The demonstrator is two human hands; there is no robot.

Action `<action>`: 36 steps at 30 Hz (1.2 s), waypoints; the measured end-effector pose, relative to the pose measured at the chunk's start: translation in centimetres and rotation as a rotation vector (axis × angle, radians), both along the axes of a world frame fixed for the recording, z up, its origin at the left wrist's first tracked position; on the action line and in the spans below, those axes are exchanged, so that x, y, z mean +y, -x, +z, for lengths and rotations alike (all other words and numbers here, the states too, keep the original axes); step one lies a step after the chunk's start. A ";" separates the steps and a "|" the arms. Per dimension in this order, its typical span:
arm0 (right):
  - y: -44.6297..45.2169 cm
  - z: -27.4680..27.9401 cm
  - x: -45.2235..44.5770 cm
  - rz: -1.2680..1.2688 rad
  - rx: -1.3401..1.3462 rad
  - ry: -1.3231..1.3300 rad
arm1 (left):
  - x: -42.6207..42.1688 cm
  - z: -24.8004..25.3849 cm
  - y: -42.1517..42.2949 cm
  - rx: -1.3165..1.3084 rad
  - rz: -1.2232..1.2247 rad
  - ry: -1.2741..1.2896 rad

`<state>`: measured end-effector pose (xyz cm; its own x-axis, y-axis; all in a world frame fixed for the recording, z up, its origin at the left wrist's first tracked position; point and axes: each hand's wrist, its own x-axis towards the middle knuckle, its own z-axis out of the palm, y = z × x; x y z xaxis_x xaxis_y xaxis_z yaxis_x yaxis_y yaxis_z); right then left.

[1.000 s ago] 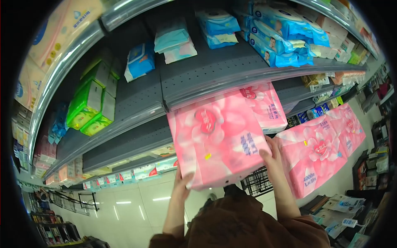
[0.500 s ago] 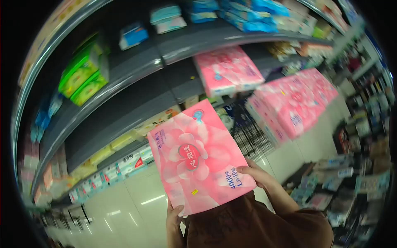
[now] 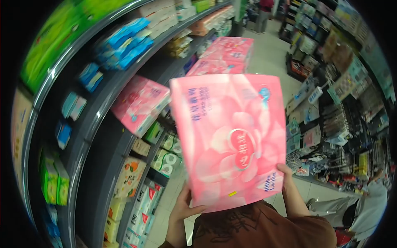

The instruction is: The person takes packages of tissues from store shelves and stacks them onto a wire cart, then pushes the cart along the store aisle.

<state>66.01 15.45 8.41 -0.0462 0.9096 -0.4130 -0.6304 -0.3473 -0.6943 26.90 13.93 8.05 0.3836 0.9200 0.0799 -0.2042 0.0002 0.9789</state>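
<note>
Pink package (image 3: 235, 144) held in front of the wearer's brown top (image 3: 264, 225), printed face toward the camera. The left hand (image 3: 183, 205) clasps its lower left corner, thumb on the upper face; the right hand (image 3: 286, 175) grips the right edge near the lower corner. The hands are apart, with the package between them. At left, a second pink package (image 3: 138, 103) lies on the shelf (image 3: 99, 169); farther back are more pink packages (image 3: 225, 51).
</note>
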 end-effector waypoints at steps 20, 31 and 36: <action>-23.0 -11.9 23.4 -0.476 -0.150 -0.031 | 5.3 -27.0 -14.3 0.706 0.296 0.717; -20.3 -23.7 51.3 -0.240 -0.093 0.088 | -12.2 -29.9 -13.3 0.647 0.543 1.462; -18.6 -27.6 58.2 0.095 -0.340 0.260 | -10.3 -28.6 -17.1 0.542 0.670 1.463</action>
